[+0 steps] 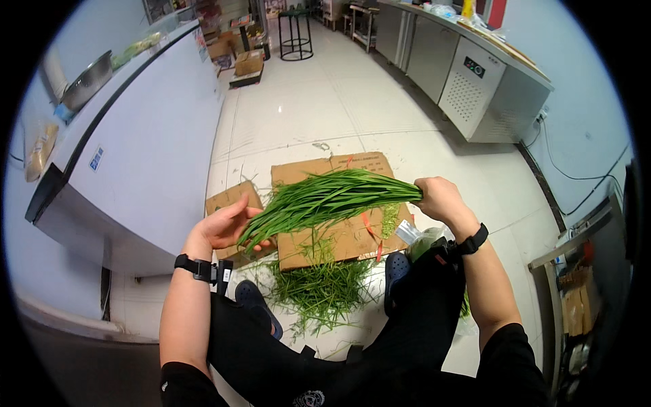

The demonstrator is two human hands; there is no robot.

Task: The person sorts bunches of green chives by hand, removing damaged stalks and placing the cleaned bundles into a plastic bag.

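A bunch of long green garlic chives (pixel 341 196) stretches sideways above a flattened cardboard sheet (pixel 315 249). My right hand (pixel 440 198) is closed around its gathered end. At the loose leaf tips, my left hand (pixel 229 224) has its fingers spread and its palm turned towards the leaves; whether it bears any of their weight is not plain. Loose green trimmings (pixel 323 290) lie heaped on the floor between my shoes, and some are scattered on the cardboard. Pale cut bits (pixel 390 220) lie near the cardboard's right side, by a red strap (pixel 368 226).
A smaller cardboard piece (pixel 234 196) lies at the left, beside a white chest freezer (pixel 147 132). A plastic bag (pixel 427 241) sits by my right knee. Farther off are a steel counter fridge (pixel 473 86), a black stool (pixel 296 35) and a box on a floor scale (pixel 248 76).
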